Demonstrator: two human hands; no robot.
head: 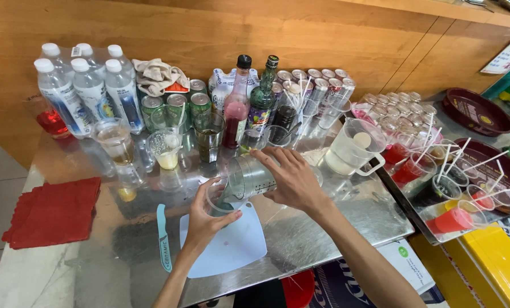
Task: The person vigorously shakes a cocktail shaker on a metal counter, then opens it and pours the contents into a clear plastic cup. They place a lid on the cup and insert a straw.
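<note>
Right hand grips a metal shaker tipped nearly flat, long axis left-right, mouth pointing left into a clear cup clasped by the left hand. Both over a white board mid-tabletop. Contents possibly green; unclear. Knife left of board; bottles crowd behind; near edge open.

1. Left hand: the forearm is cut off by the bottom edge; the palm hides the near wall of the clear plastic cup.
2. Right hand: covers the base end of the tilted metal shaker.
3. Dark round trays: the nearer one is cut off by the right edge.
4. Yellow box: cut off at the corner.
5. Red cloth: its left end hangs past the surface.
6. Cans: labels too small to tell.
</note>
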